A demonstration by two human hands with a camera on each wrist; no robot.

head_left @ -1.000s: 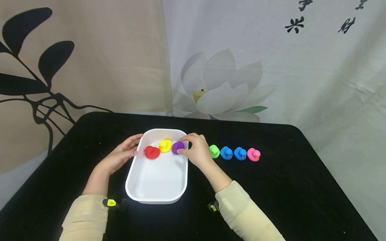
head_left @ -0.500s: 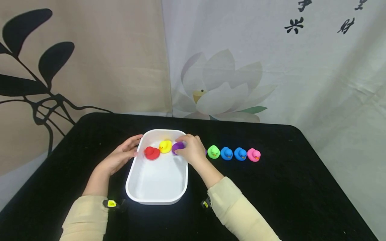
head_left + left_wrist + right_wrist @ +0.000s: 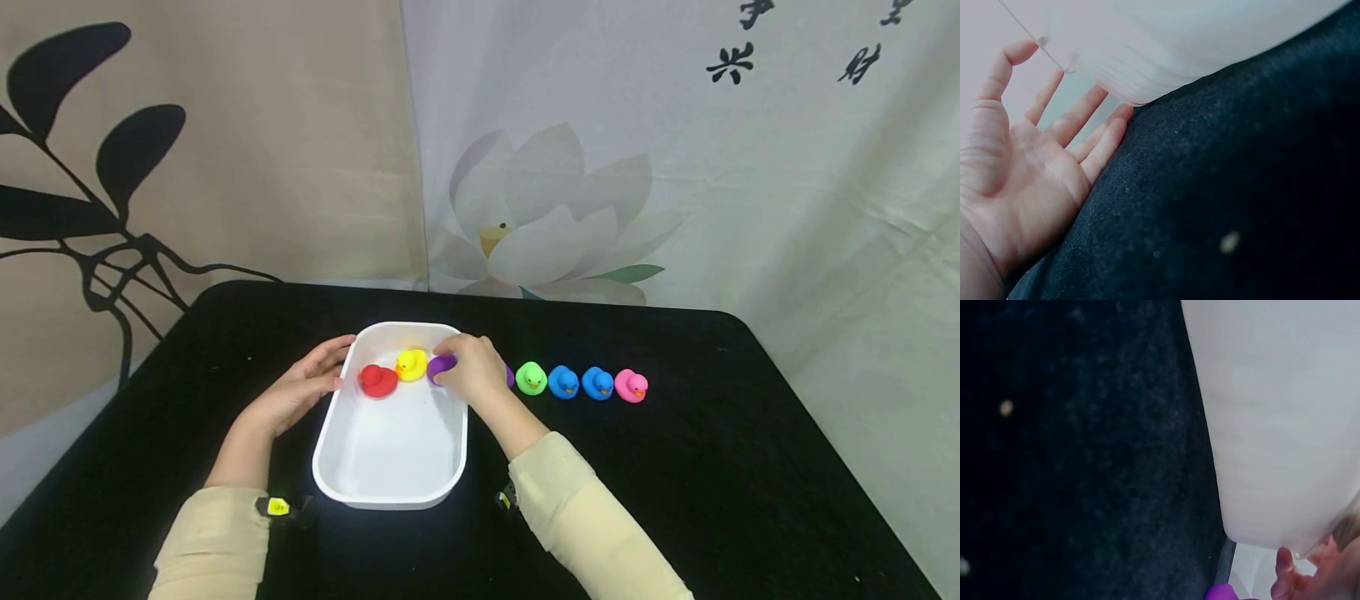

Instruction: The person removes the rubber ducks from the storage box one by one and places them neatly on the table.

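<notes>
A white tray [image 3: 390,450] stands on the black table, with a red rubber duck [image 3: 377,381] and a yellow rubber duck [image 3: 411,364] inside near its far end. Beside the yellow one, my right hand [image 3: 476,371] reaches over the tray's right rim and pinches a purple rubber duck [image 3: 439,365], partly hidden by the fingers. My left hand [image 3: 303,385] rests its extended fingers against the tray's left side; the left wrist view shows these fingers [image 3: 1079,115] touching the outer wall. In the right wrist view, the right hand [image 3: 1319,578] is mostly cut off at the lower corner.
Right of the tray runs a row: another purple duck [image 3: 510,377] half behind the right hand, a green duck [image 3: 531,378], two blue ducks [image 3: 563,382] and a pink duck [image 3: 631,385]. A printed curtain [image 3: 337,167] hangs behind the black table [image 3: 712,467].
My right hand has shifted slightly left and further over the tray with the purple duck, uncovering the green duck and part of the second purple one. The left hand has stayed in place.
</notes>
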